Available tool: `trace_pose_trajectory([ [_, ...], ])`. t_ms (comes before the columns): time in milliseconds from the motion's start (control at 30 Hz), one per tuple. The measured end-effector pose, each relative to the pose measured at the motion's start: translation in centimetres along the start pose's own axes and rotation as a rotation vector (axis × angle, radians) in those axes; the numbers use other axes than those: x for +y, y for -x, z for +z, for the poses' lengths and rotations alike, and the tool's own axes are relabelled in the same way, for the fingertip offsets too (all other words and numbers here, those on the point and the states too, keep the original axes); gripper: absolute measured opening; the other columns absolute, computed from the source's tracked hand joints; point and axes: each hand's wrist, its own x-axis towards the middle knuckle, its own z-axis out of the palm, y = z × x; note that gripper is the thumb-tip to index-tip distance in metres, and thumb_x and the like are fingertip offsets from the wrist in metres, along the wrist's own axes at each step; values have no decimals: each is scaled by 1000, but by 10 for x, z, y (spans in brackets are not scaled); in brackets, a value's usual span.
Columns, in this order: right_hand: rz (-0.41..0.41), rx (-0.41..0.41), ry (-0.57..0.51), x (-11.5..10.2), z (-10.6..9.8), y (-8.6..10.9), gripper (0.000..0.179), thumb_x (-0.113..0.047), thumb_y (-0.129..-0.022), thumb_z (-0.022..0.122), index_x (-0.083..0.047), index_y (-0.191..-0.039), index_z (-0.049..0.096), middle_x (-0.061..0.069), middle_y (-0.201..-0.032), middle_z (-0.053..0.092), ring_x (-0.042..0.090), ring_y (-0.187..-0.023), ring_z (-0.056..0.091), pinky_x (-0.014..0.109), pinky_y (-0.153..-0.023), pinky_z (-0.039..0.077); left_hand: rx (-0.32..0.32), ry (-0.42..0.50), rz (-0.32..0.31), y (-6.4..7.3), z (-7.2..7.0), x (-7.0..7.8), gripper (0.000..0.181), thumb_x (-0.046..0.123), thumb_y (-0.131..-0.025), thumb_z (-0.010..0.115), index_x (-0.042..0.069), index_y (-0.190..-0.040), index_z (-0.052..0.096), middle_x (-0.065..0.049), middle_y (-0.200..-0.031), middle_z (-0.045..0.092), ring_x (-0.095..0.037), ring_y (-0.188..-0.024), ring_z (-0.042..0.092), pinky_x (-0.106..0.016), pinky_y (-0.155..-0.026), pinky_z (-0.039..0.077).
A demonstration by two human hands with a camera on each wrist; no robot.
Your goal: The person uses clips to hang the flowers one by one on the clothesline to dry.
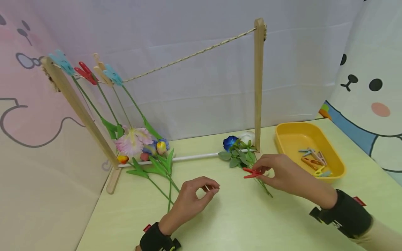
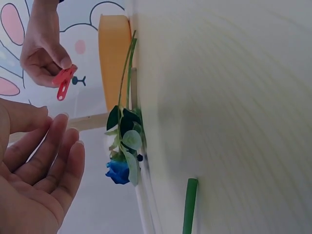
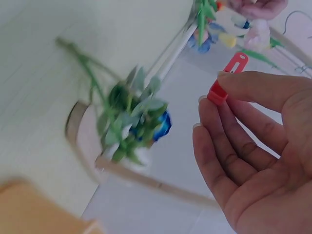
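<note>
My right hand [image 1: 285,174] pinches a red clothespin [image 3: 226,80] between thumb and fingers, above the stems at the right side of the frame. Beneath it on the table lie a blue rose [image 2: 118,172] and a white flower [image 1: 247,136] with green leaves. My left hand [image 1: 190,197] is over the table at the middle, fingers loosely bent and nothing in them. Beside it lie several loose green stems [image 1: 158,188]. Blue, red and tan clothespins, such as the red one [image 1: 86,72], hold stems on the rope [image 1: 188,56] at its left end; a pink flower [image 1: 133,141] hangs below.
A yellow basin [image 1: 287,139] with several clothespins [image 1: 314,158] stands at the right. Two wooden posts, the right one [image 1: 259,87] upright and the left one [image 1: 81,111] slanting in view, carry the rope. A white rod [image 1: 196,157] joins them low down.
</note>
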Motion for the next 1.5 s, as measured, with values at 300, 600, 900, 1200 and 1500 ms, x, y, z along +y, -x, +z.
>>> trace_pose_trajectory([
  [300, -87, -73, -91, -29, 26, -15, 20, -17, -78, 81, -19, -97, 73, -11, -88, 68, 8, -78, 61, 26, -69, 58, -7, 4, -58, 0, 3, 0, 36, 6, -80, 80, 8, -114, 67, -2, -99, 71, -16, -83, 65, -41, -67, 59],
  [600, -152, -58, -149, -41, 43, -24, 19, -12, -79, 80, -18, -95, 74, -9, -86, 68, 9, -77, 62, 25, -64, 58, -18, 7, -71, 10, 7, -30, 28, 26, -84, 78, 23, -110, 67, 5, -103, 70, -16, -87, 66, -34, -70, 60],
  [900, -195, -40, -171, -46, 55, -33, 16, -11, -81, 79, -16, -95, 73, -8, -87, 67, 10, -78, 63, 25, -65, 58, 20, 33, -24, 17, 3, -36, 31, 24, -83, 79, 22, -112, 67, 1, -100, 71, -18, -85, 66, -34, -69, 59],
  [1200, -116, -49, -186, -47, 69, -53, 21, -19, -82, 78, -17, -101, 69, -6, -93, 70, 11, -84, 66, 27, -73, 58, 95, -62, -48, 21, -33, -14, 29, 5, -78, 81, 9, -104, 68, 1, -94, 70, -12, -82, 65, -36, -65, 59],
  [1500, -209, -165, -73, -48, 94, -72, 18, -14, -88, 72, -14, -107, 70, -2, -101, 69, 14, -92, 64, 30, -78, 56, 189, -144, -168, 45, -82, -47, 28, 19, -82, 79, 14, -109, 70, 1, -94, 70, -10, -79, 66, -26, -68, 58],
])
